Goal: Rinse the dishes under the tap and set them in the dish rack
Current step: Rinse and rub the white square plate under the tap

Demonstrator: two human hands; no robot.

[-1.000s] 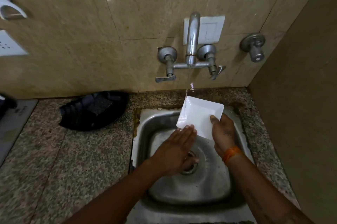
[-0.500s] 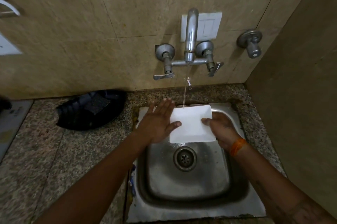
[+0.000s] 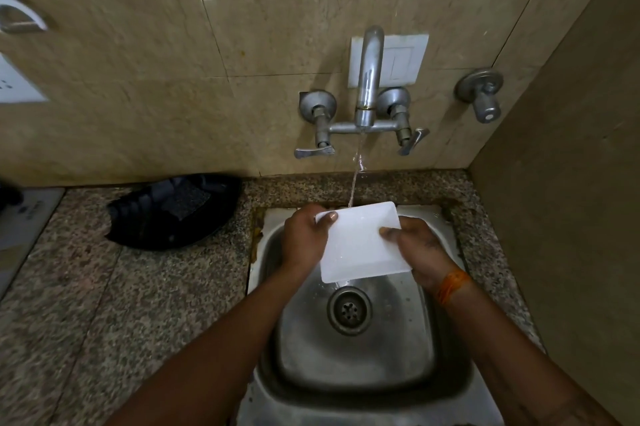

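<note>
Head view: white square plate (image 3: 360,242) held tilted over the sink (image 3: 356,366), water stream (image 3: 355,179) from the tap (image 3: 369,79) hitting its far edge. Left hand (image 3: 304,242) pinches the left edge, thumb on top; right hand (image 3: 419,249) grips the right edge. Risks: wet plate slips from the thumb pinches and drops into the sink; stream splashes off onto the granite counter (image 3: 104,304). Black rack (image 3: 173,210) sits far left, so the carry may drip.
</note>
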